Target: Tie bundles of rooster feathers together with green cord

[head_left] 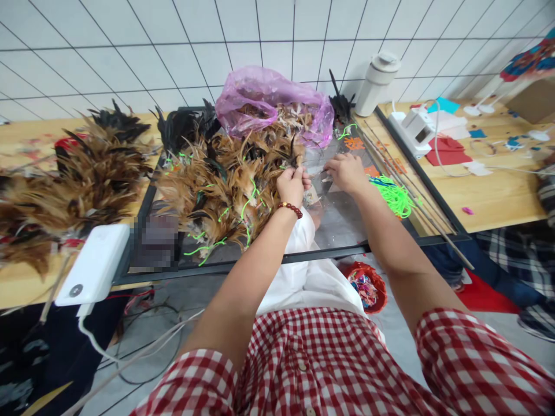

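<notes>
My left hand (292, 185), with a beaded bracelet at its wrist, is closed in a pinch around a small brown feather bunch (296, 151) that sticks up past the fingers. Just right of it, over the glass-like tray (342, 216), my right hand (348, 172) has thumb and fingers drawn together at a small dark item, too unclear to name. A large heap of brown feathers (225, 179), some tied with bright green cord, lies against the left hand's side. Beyond both hands sits a pink-purple plastic bag (247, 92) of feathers.
Green cord (393, 196) and long thin sticks (403, 179) lie at the right. A white bottle (377, 84) stands by the wall. More feather bundles (95, 173) and a white power bank (93, 263) are at left. Below the edge sits a red basket (368, 289) of scraps.
</notes>
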Demonstrator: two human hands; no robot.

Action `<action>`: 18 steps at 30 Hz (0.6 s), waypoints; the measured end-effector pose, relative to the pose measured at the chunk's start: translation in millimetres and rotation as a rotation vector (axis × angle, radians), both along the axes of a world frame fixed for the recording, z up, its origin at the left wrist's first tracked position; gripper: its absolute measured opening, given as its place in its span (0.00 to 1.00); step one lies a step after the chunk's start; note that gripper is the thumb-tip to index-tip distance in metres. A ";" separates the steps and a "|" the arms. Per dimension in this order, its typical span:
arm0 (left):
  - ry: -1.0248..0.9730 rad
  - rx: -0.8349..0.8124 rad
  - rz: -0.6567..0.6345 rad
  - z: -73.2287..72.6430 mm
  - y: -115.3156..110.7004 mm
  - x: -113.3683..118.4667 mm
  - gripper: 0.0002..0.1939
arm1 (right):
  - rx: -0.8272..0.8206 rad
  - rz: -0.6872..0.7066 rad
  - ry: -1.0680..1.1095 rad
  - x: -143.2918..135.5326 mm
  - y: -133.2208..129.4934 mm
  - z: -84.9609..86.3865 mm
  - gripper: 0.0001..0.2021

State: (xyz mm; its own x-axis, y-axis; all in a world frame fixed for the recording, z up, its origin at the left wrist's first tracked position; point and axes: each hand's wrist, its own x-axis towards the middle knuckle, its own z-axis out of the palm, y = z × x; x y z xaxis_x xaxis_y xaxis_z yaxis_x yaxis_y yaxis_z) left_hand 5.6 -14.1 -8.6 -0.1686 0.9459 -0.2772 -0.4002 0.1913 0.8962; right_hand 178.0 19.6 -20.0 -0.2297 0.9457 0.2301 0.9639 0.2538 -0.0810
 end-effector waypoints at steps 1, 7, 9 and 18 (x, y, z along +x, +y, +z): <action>-0.003 0.004 -0.001 0.3 -0.5 -0.1 0.13 | 0.003 -0.019 0.011 -0.5 1.3 -1.1 0.13; -0.052 -0.004 -0.015 3.4 -2.4 -0.1 0.12 | 0.143 -0.087 0.765 4.5 12.0 5.8 0.06; -0.073 -0.002 -0.030 3.1 -2.7 0.5 0.10 | -0.002 -0.056 1.173 0.4 10.9 10.7 0.11; -0.090 -0.038 -0.202 0.4 -6.6 3.3 0.11 | -0.091 0.108 1.422 -40.0 -4.3 12.8 0.22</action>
